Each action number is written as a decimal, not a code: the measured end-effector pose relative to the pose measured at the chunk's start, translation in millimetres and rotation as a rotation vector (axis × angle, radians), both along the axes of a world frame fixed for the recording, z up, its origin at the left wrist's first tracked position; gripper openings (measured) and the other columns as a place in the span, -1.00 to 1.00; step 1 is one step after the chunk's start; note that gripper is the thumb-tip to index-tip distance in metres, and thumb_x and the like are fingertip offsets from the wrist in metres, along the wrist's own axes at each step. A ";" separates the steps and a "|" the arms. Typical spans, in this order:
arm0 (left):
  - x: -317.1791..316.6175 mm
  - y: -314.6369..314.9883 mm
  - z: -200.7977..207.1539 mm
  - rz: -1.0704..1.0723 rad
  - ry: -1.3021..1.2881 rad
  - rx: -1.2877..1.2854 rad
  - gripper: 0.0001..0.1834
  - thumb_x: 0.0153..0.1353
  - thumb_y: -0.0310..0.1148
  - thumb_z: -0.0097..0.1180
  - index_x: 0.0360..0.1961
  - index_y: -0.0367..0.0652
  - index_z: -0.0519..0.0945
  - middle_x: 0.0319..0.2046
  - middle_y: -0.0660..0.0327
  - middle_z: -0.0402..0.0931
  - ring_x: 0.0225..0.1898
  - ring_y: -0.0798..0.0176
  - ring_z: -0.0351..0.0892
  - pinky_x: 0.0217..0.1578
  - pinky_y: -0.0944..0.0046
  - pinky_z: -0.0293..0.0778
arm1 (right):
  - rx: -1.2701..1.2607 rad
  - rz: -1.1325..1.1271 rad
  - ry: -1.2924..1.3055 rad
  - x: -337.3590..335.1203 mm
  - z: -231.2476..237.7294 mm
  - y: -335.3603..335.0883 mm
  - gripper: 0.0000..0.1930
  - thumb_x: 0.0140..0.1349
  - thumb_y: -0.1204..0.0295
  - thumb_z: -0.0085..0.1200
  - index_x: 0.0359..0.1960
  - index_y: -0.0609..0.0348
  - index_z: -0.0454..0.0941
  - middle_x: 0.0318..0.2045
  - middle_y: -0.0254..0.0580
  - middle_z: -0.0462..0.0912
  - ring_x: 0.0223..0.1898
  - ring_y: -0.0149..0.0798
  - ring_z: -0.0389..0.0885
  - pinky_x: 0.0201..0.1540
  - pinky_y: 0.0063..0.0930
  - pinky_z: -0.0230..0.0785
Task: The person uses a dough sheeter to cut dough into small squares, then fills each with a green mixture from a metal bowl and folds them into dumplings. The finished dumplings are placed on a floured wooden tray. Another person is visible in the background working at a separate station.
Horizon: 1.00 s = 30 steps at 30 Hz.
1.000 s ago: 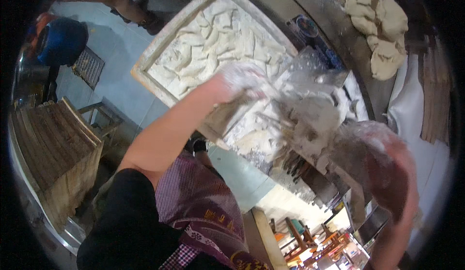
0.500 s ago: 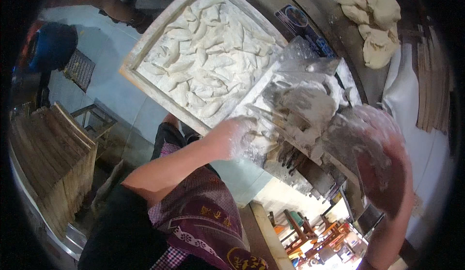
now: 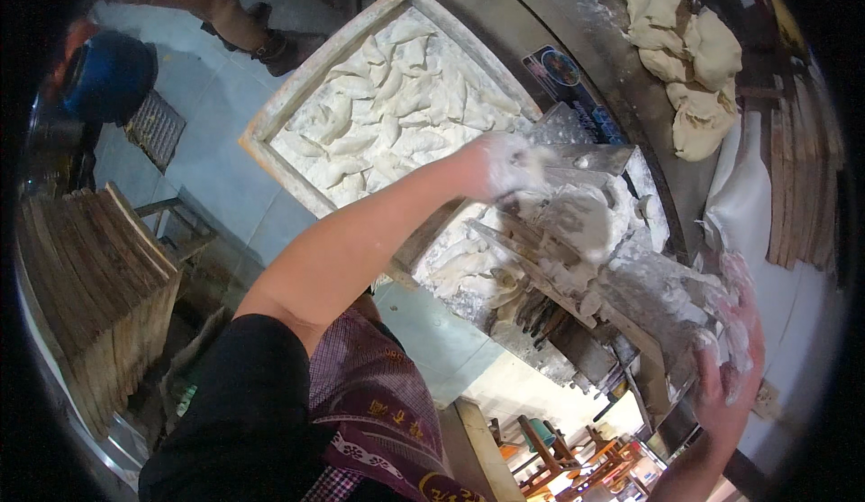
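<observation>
Dough-shaping, prob.: L hand (image 3: 515,167), grip unclear (blur), by flour-dusted grey metal machine (image 3: 653,281); R hand (image 3: 734,331) half-open, seemingly empty, at right edge. Next needs steady L control near pale curved dough pieces (image 3: 396,105).

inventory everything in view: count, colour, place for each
tray: one, pale wood, upper centre
dough pieces: many, cream-white, in tray
machine: one, grey, floury, right of centre
dough lumps: several, cream, upper right
board stack: one, brown, left
slats: several, brown, far right
white sheet: one, white, right
container: one, blue, upper left
chairs: several, brown, lower right
another person's shoe: at least one, dark, upper left
apron: one, purple, lower centre
sleeve: one, black, lower left
left hand: one, floury white, between tray and machine
right hand: one, floury white, machine's right side
</observation>
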State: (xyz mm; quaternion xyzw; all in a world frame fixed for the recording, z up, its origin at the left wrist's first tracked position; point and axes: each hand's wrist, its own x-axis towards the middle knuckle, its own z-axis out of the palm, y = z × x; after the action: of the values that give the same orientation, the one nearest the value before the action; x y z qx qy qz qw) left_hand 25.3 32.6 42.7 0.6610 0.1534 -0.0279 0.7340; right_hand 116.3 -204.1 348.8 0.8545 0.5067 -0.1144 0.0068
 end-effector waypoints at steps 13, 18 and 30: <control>-73.6 3.0 -100.9 0.357 0.111 0.232 -0.59 0.09 -0.32 0.25 -0.06 -0.34 0.56 -0.30 -0.07 0.60 -0.26 -0.01 0.64 -0.23 0.11 0.56 | -0.169 -0.072 -0.129 7.6 -7.7 -52.7 -0.67 0.22 0.38 0.06 -0.07 0.38 0.54 0.05 0.07 0.55 0.02 0.00 0.55 0.17 -0.15 0.28; -110.0 -7.3 -56.1 0.390 0.259 1.155 -0.51 0.18 -0.30 0.10 0.11 -0.23 0.37 -0.24 -0.17 0.57 -0.22 -0.15 0.62 -0.24 -0.03 0.55 | -0.061 -0.810 0.622 43.1 -56.1 -50.7 -0.54 0.31 0.24 0.01 0.15 0.26 0.44 0.06 -0.12 0.56 0.05 -0.14 0.55 0.12 -0.33 0.34; -18.2 -48.3 -60.9 0.396 0.354 -0.665 -0.78 0.18 -0.34 0.19 -0.52 -0.25 0.56 -0.70 0.16 0.48 -0.78 0.36 0.35 -0.80 0.31 0.15 | 0.025 -0.949 1.143 71.1 -127.9 -34.7 -0.49 0.29 0.21 0.05 0.20 0.22 0.41 0.02 -0.12 0.58 0.04 -0.14 0.56 0.09 -0.28 0.38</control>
State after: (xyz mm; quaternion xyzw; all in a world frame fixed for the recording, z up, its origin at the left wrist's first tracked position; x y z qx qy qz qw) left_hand 7.1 -15.7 -18.2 0.3312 0.3837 -0.0477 0.8607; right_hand 187.4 -238.8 221.0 0.7889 0.0090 -0.5260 -0.3176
